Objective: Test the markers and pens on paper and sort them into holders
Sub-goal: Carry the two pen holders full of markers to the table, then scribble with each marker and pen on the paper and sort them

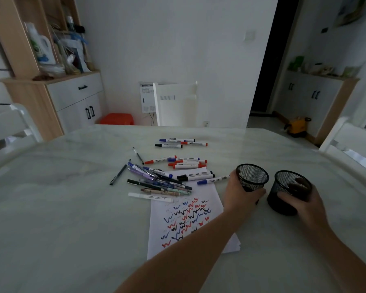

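Black mesh makes up both cups. The left holder (253, 175) sits in the left hand (240, 192), fingers curled round its wall, and the right holder (276, 205) sits in the right hand (302, 200), gripped the same way. Both stand upright on the table (72, 208), just right of the paper (178, 248) with its squiggles. I'd set them side by side, mouths up, one for each kind. Pens (156, 183) lie heaped at the sheet's top, with markers (185, 163) clustered beyond. A blue-capped marker (212, 179) points at the left holder and could get knocked.
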